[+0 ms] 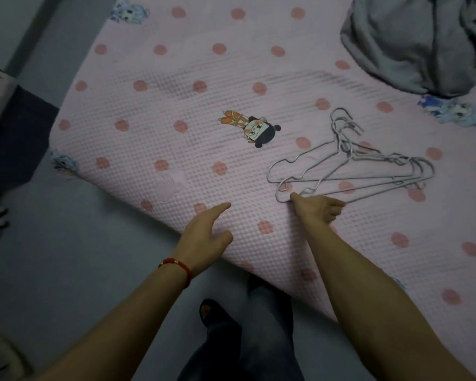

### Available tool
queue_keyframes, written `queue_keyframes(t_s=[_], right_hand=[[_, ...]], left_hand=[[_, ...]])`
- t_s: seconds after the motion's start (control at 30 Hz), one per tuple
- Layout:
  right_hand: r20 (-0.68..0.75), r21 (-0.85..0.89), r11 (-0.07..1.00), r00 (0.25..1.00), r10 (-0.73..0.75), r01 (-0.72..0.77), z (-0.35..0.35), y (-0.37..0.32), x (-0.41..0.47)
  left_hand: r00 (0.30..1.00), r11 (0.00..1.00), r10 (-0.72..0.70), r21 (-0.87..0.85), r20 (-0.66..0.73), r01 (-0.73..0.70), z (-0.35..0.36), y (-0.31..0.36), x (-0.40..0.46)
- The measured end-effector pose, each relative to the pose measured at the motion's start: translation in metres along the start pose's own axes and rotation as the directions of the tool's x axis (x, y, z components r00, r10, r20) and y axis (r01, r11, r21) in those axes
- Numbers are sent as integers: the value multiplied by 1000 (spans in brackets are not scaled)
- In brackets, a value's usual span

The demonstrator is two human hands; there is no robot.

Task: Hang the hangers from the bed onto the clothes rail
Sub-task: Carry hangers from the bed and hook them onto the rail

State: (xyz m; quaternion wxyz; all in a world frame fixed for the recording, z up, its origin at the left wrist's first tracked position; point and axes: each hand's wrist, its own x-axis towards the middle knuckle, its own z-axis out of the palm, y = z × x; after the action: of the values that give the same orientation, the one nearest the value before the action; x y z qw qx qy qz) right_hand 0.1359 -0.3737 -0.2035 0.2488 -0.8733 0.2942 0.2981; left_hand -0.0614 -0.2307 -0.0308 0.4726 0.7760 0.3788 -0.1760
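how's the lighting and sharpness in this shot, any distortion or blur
Head view: dim, flat, bluish light with no glare and only faint shadows under the hangers; wide-angle bending curves the edge of the bed; the sheet's weave gives banded moiré streaks at mid-bed; the grey blanket and corners look soft; the right hand at the hangers and the left hand are reasonably sharp.
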Motion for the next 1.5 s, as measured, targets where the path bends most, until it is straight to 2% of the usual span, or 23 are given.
queue_keyframes(t_s=[0.1,0.2,0.3,0.33,0.4,0.47,0.53,0.6,0.67,0.73,0.8,0.83,0.9,1.0,1.07,1.13,1.23,1.33,1.43,1.5], right_hand=[[-9,136,986,995,-96,97,-26,8,-25],[43,155,958,967,-251,242,-53,14,-62],[172,163,883,869,-464,440,-73,10,-104],[243,184,842,806,-539,508,-77,8,-118],[435,216,754,630,-643,621,-82,2,-152],[655,243,726,444,-612,643,-87,-1,-196],[803,270,670,222,-553,691,-88,0,-245],[881,320,609,8,-472,725,-86,7,-300],[909,365,542,-163,-383,757,-84,21,-359],[920,389,502,-294,-260,773,-78,43,-414],[913,399,461,-391,-118,792,-69,69,-463],[906,393,437,-421,-35,809,-64,86,-485],[887,380,373,-448,112,846,-52,121,-524],[848,381,246,-443,292,891,-36,179,-575],[832,375,193,-421,362,907,-29,212,-601],[823,387,158,-417,385,909,-24,250,-627],[790,468,48,-443,423,882,-21,312,-664],[756,528,-27,-455,471,849,-20,371,-699],[689,574,-41,-455,563,818,-19,425,-730],[616,599,-39,-429,660,800,-28,458,-753]], left_hand=[[999,1000,11,-23,-31,-11,-10,11,-11],[998,998,16,-58,-62,-20,-24,21,-24],[992,988,-22,-153,-121,3,-38,25,-43],[989,979,-51,-201,-141,22,-43,25,-50],[975,938,-130,-342,-179,62,-52,18,-70],[956,843,-224,-530,-191,92,-61,8,-97],[939,671,-290,-739,-184,62,-68,-9,-132],[932,461,-314,-887,-184,-20,-76,-36,-173],[920,290,-320,-948,-227,-133,-81,-69,-218],[881,132,-360,-952,-306,-276,-83,-101,-270],[816,-5,-414,-895,-404,-446,-79,-133,-325],[774,-64,-458,-853,-436,-518,-73,-150,-353],[663,-114,-581,-759,-473,-641,-57,-179,-408],[483,-84,-744,-652,-462,-754,-22,-222,-488],[401,-90,-811,-585,-426,-806,6,-248,-532],[316,-58,-864,-545,-392,-837,38,-271,-577],[159,-17,-949,-459,-272,-888,84,-300,-637],[50,19,-983,-370,-177,-929,118,-318,-684],[-44,76,-994,-329,-102,-941,135,-317,-722],[-117,121,-993,-313,-33,-942,143,-316,-742]])
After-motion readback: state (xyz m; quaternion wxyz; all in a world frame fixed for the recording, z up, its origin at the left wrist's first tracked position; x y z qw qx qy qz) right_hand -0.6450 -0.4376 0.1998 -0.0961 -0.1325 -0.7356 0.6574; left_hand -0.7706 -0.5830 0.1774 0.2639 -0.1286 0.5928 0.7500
